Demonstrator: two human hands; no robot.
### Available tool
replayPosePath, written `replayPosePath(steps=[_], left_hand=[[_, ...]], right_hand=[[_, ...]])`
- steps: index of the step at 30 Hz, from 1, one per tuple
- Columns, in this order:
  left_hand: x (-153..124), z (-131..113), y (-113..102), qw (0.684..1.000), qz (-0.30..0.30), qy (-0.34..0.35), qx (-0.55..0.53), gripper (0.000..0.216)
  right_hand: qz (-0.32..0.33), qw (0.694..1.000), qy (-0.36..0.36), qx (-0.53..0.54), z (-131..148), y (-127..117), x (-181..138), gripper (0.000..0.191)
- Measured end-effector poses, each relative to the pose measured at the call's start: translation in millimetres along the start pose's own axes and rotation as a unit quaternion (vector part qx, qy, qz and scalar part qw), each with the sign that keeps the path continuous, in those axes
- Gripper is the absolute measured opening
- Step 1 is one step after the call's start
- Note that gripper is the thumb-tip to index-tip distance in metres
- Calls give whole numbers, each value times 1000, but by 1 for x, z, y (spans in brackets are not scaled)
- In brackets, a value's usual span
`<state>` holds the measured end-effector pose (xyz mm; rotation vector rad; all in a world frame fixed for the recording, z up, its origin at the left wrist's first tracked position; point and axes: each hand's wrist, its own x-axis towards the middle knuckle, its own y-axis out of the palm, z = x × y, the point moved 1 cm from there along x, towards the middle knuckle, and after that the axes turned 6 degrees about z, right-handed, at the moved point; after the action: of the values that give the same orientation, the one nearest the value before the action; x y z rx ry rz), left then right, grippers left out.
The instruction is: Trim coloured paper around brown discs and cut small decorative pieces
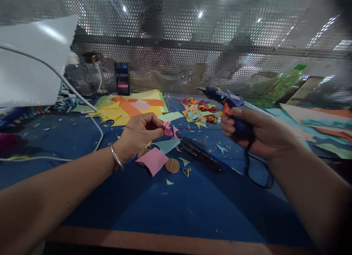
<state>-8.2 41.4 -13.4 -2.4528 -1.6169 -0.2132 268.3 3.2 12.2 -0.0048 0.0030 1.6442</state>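
Between the thumb and forefinger of my left hand (143, 132) is a small folded pink paper piece (167, 128). My right hand (247, 132) is wrapped round the handle of a blue glue gun (224, 95), whose nozzle points left and whose orange trigger lies under my fingers. Below my left hand lie a pink paper square (153, 161), a pale blue paper scrap (167, 146) and a round cardboard disc (172, 166). A small yellow bent piece (187, 172) rests beside the disc. A dark, long object (202, 154) lies between my hands.
Yellow and orange paper sheets (123, 110) lie at the back left, and a pile of small coloured paper pieces (202, 112) at the back centre. A white cable (82, 97) crosses the left side. A green-capped bottle (286, 82) and more paper (324, 117) are at right.
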Motion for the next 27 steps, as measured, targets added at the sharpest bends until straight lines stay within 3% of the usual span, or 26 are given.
replayPosePath(steps=[5,11,18,22,27], left_hand=[[-1,0,0,999,15,26,13,14],[0,0,-1,999,13,44,19,10],[1,5,-4,999,11,43,28,11],[1,5,-4,998,9,57,25,12],[1,5,-3,997,3,65,30,13]], right_hand=[[72,990,-29,120,-1,13,-6,27],[125,988,-32,88,-3,19,-10,19],[127,989,-43,65,-4,30,-13,9],[119,992,-35,1,-7,31,-12,15],[101,981,-52,-159,-12,29,-13,41]])
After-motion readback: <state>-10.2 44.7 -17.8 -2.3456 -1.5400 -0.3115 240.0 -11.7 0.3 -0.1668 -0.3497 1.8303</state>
